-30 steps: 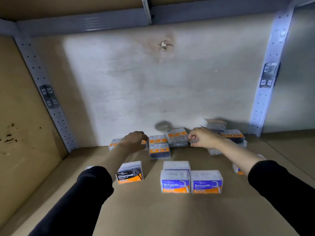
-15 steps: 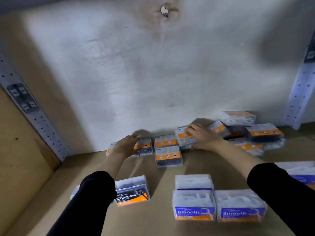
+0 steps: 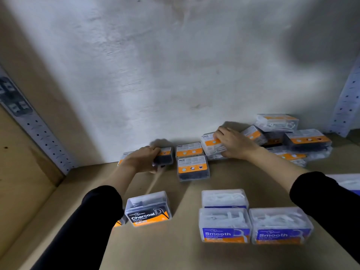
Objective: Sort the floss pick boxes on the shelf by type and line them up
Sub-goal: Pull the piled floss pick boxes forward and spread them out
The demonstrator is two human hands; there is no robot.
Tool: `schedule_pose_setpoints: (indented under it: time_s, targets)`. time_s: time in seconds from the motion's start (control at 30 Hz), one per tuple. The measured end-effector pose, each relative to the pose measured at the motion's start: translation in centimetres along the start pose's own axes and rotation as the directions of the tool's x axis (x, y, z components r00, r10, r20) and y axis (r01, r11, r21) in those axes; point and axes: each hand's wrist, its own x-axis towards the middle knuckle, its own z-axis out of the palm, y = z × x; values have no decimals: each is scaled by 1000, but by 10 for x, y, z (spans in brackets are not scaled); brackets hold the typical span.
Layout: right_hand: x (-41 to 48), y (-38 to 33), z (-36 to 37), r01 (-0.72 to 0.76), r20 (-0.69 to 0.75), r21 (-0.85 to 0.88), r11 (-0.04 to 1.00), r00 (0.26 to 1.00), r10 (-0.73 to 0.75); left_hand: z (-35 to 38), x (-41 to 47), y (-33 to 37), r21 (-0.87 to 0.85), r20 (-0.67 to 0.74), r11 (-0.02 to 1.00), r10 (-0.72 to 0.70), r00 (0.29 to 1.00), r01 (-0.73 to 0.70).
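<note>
Head view, one shelf bay, contents as follows.

Shelf board (image 3: 175, 254): tan, backed by a pale wall (image 3: 175, 75), with a perforated left upright (image 3: 39, 133) and a right upright (image 3: 346, 100).

Left hand (image 3: 141, 159): at the left of the back row, fingers over the top and thumb at the near side of a dark-filled box (image 3: 165, 156) that lies flat, orange label up; the hand grips it. Just left of the hand, a partly hidden box (image 3: 122, 158) sits against the wall.

Right hand (image 3: 233, 144): fingers curled over the far edge of a white-filled box (image 3: 210, 146), thumb at its near side, gripping it. This box is tilted and rests on others beneath.

Between the hands: a flat back box (image 3: 189, 150) at the wall, orange label up, and a second dark box (image 3: 192, 169) touching it in front.

Right of the right hand: an unsorted heap (image 3: 303, 141) of boxes, stacked and askew, against the wall.

Front row: Charcoal box (image 3: 149, 210), upright, label facing the camera, beside the left sleeve (image 3: 87, 221). Left Smooth box (image 3: 224, 225) and right Smooth box (image 3: 280, 227), upright, side by side and touching. A rear white box (image 3: 225, 197) stands directly behind the left one.

Right edge: an edge box (image 3: 346, 182), partly cut off, beyond the right sleeve (image 3: 327, 203); type unreadable.
</note>
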Motion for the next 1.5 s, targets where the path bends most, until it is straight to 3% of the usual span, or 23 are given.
schedule_pose_setpoints:
  time_s: [0.13, 0.4, 0.73, 1.5]
  targets:
    - [2, 4, -11, -80, 3, 291, 953, 997, 83, -7, -6, 1, -104, 34, 994, -32, 999, 35]
    - [2, 9, -54, -233, 168, 598, 767, 972, 164, -40, -21, -8, -455, -19, 888, -82, 996, 65]
    - [-33, 2, -106, -238, 202, 677, 696, 970, 136, -102, -72, 4, -634, -77, 773, -49, 996, -11]
    - [-182, -18, -178, -298, 263, 567, 768, 949, 174, -143, -178, 110, -505, -48, 836, 219, 975, -213]
